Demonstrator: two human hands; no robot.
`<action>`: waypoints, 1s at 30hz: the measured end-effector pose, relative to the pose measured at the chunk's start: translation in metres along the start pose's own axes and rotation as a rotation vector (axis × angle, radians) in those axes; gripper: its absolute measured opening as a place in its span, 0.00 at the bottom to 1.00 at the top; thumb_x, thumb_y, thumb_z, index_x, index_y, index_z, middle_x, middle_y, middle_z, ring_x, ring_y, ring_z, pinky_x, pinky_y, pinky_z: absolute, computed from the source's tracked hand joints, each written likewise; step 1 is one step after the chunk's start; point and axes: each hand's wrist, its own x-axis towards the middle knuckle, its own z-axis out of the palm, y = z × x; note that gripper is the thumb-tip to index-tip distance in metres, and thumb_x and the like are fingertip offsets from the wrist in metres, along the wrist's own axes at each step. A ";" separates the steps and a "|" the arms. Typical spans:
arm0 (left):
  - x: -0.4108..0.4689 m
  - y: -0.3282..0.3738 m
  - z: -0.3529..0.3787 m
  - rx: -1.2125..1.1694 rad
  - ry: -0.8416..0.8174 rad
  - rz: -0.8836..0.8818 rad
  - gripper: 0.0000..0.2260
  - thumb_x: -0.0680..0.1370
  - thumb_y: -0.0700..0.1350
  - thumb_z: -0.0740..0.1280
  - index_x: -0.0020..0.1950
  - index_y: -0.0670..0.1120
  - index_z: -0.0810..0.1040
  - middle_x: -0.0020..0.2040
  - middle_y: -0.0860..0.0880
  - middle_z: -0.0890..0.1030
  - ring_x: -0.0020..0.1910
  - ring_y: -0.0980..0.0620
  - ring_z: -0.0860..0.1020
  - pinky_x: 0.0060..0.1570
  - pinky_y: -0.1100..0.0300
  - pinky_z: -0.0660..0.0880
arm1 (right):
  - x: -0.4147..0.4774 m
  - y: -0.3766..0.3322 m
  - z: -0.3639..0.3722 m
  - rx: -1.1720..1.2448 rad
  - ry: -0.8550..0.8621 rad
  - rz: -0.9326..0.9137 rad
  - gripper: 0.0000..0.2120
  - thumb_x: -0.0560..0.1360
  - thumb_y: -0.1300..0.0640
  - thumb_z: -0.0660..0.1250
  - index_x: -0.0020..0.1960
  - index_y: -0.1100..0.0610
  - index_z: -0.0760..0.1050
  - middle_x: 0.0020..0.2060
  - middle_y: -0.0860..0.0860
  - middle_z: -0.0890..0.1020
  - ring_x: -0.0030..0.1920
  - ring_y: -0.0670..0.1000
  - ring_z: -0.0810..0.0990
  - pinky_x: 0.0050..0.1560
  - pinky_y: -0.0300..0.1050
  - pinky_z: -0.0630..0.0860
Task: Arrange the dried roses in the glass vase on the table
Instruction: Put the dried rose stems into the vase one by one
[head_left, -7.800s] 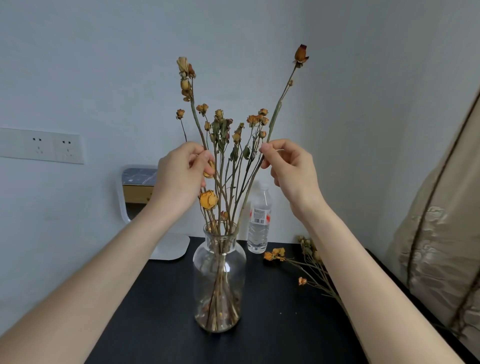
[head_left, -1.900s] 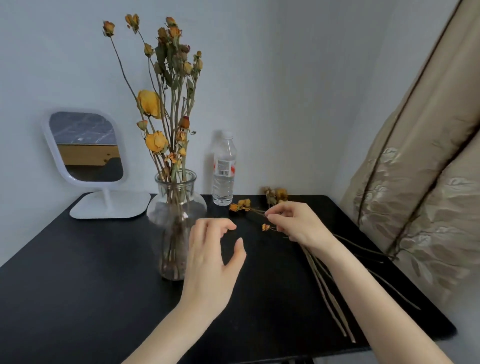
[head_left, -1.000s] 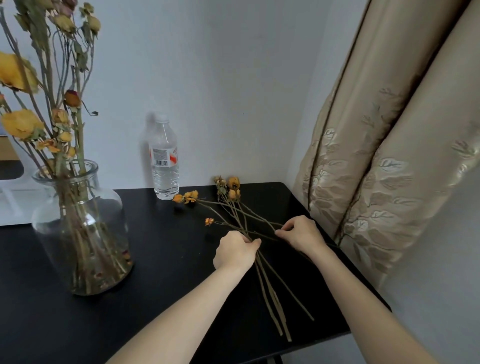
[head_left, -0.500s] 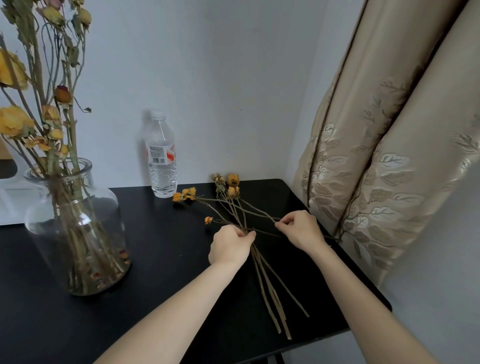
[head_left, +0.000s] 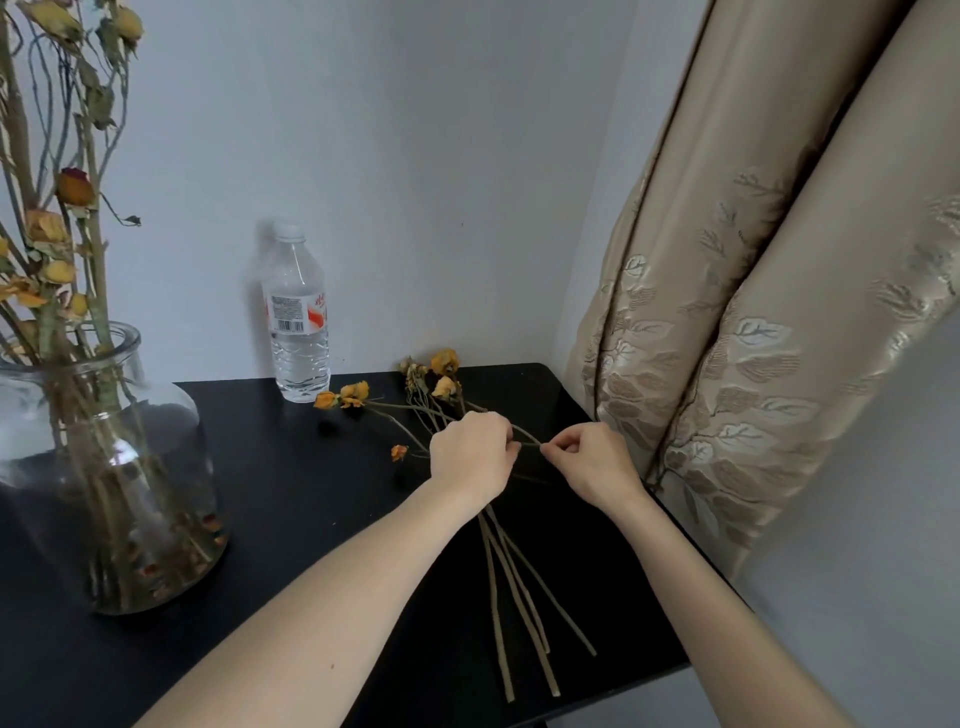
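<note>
Several loose dried roses (head_left: 511, 587) lie on the black table (head_left: 311, 493), their yellow heads toward the back wall and their stems running to the front edge. My left hand (head_left: 475, 454) is curled over the middle of these stems and grips them. My right hand (head_left: 589, 462) pinches one thin stem just right of the left hand. The glass vase (head_left: 111, 478) stands at the left edge, holding several dried roses (head_left: 57, 218) upright.
A clear plastic water bottle (head_left: 297, 317) stands against the back wall. A beige patterned curtain (head_left: 753, 312) hangs close to the table's right edge. The loose stems reach almost to the table's front edge (head_left: 597, 696).
Both hands left the vase and came down onto the loose roses at the right. Over the last second they have closed in on the stems, the right hand pinching one.
</note>
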 end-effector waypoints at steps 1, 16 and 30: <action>0.000 -0.001 0.001 0.018 -0.043 0.014 0.11 0.78 0.50 0.61 0.54 0.49 0.80 0.48 0.49 0.82 0.46 0.50 0.80 0.45 0.55 0.76 | 0.000 0.001 0.000 0.004 0.007 -0.001 0.07 0.75 0.53 0.67 0.48 0.54 0.81 0.31 0.46 0.78 0.35 0.44 0.76 0.40 0.41 0.73; -0.019 -0.013 0.008 0.087 -0.198 0.296 0.10 0.78 0.51 0.61 0.56 0.54 0.78 0.51 0.51 0.81 0.50 0.49 0.79 0.48 0.52 0.76 | -0.004 0.007 0.006 -0.014 0.009 -0.009 0.06 0.74 0.52 0.68 0.44 0.53 0.81 0.30 0.44 0.77 0.34 0.43 0.75 0.39 0.39 0.69; -0.035 -0.030 -0.011 0.144 0.012 0.434 0.11 0.80 0.47 0.59 0.56 0.54 0.79 0.48 0.52 0.76 0.48 0.51 0.76 0.42 0.55 0.75 | -0.003 -0.005 -0.004 -0.115 -0.061 -0.015 0.06 0.74 0.52 0.68 0.43 0.53 0.81 0.32 0.46 0.77 0.40 0.48 0.78 0.43 0.43 0.74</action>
